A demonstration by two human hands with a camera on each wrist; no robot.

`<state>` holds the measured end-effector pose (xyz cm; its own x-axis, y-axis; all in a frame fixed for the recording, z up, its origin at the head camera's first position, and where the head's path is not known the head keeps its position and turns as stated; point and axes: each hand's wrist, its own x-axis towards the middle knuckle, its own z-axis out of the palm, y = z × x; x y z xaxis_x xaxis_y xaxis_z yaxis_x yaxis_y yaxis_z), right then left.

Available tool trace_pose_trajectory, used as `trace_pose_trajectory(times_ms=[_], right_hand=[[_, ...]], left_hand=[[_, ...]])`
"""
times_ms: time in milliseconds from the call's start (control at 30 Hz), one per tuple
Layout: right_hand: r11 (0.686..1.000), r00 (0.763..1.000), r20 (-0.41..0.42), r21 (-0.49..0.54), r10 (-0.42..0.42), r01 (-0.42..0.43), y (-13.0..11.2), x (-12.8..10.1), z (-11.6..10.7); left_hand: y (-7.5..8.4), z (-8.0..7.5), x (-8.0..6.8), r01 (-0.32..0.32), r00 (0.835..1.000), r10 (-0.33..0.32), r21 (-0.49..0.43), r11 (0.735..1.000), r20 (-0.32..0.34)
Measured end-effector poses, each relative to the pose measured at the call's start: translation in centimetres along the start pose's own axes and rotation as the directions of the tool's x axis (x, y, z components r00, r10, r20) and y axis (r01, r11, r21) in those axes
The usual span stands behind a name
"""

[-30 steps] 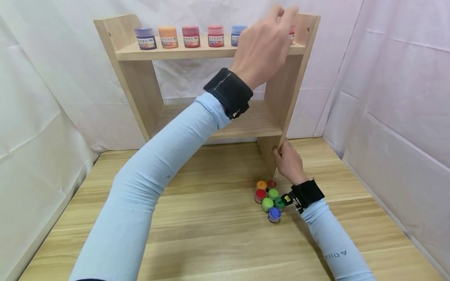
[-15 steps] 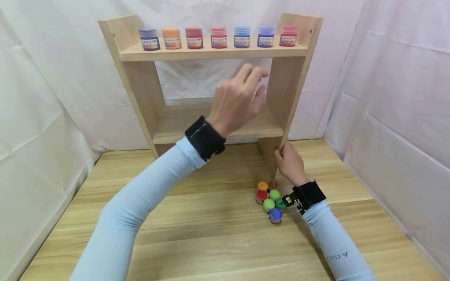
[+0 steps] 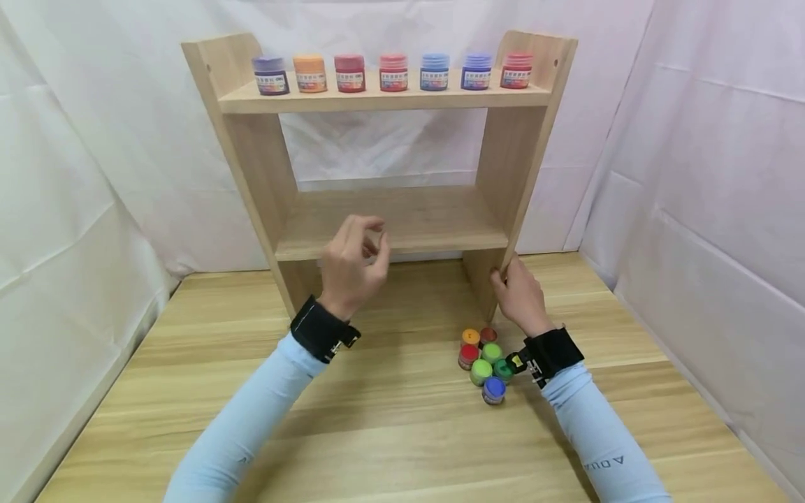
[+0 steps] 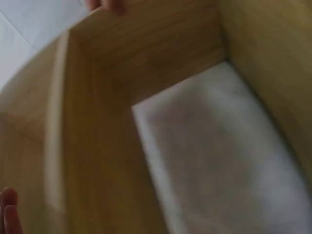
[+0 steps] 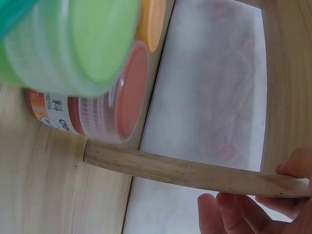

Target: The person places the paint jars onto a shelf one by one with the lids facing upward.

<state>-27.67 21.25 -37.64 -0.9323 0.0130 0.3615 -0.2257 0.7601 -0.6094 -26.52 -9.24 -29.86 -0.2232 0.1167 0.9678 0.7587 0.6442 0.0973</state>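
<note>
My left hand (image 3: 353, 269) hovers before the middle board (image 3: 396, 216) of a wooden shelf unit, fingers loosely bent with nothing in them. In the left wrist view, only a few fingertips (image 4: 10, 219) show at the edges. Lower down on the right, my right hand (image 3: 520, 297) grips the front edge of the unit's side panel (image 5: 195, 171), thumb on one face and fingers on the other. Close beside that wrist, a cluster of small paint jars stands on the table, among them a blue jar (image 3: 494, 390), a red jar (image 3: 468, 355) and an orange jar (image 3: 470, 337).
Several paint jars stand in a row on the top board (image 3: 377, 103), from a purple jar (image 3: 271, 77) at left to a red jar (image 3: 517, 71) at right. White cloth (image 3: 704, 209) surrounds the wooden table (image 3: 402, 447) at the back and sides.
My left hand has come down from the right end of the top board, moving left and toward me, with its fingers empty. The right hand stays on the side panel.
</note>
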Motion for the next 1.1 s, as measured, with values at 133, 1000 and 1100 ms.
trace_pose_trajectory(times_ms=[133,1000,1100], right_hand=[[1.000,1.000,0.021,0.016,0.004,-0.004,0.1,-0.2,0.2],[1.000,1.000,0.005,0.012,0.000,0.000,0.0,0.2,0.0],[1.000,1.000,0.011,0.018,0.002,-0.002,0.1,0.2,0.0]], left_hand=[[-1.7,-0.9,-2.8,0.097,0.994,-0.096,0.032,0.995,-0.050],[-8.8,-4.6,-6.5,0.411,0.855,-0.429,-0.126,0.903,-0.290],[-9.6,-4.3,-7.5,0.498,0.833,-0.506,-0.094,0.862,-0.224]])
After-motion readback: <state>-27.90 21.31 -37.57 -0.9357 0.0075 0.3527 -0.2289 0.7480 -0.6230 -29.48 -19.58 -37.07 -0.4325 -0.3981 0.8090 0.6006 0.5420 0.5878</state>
